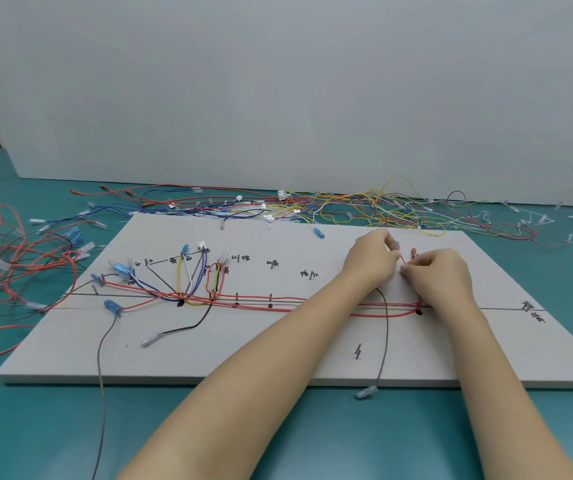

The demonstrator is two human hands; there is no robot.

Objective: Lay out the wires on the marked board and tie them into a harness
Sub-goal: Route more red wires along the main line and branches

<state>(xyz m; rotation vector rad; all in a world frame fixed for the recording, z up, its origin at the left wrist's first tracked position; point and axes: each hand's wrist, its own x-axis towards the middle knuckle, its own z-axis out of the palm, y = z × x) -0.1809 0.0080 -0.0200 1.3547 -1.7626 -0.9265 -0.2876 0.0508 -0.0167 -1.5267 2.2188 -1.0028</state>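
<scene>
Two hands work close together at the far right of the marked board [312, 358], the left hand [370, 261] and the right hand [439, 275] each pinching the end of a thin red wire [403, 260] between thumb and fingertips, fingers curled in a narrow grip. Nearest the person, a grey wire [383, 341] runs from under the left wrist down off the board's front edge, ending in a clear terminal [366, 392] on the teal table [36, 427]. The red wire looks light, limp and springy, likely to slide out of place unless held against a peg; the safest hold is on the insulation just behind the terminal, not on the crimp itself, which could bend or pull loose. Just beneath the right hand the red wire turns round a black peg [418, 311] and joins the red trunk [278, 306] running leftward, well away from both hands, to where yellow, blue, white and black branches [191, 282] fan out to handwritten labels. Between the two hands stands an orange terminal [414, 252]. Beyond the hands, past the board's far edge, lies a loose tangle of spare wires [347, 206].
</scene>
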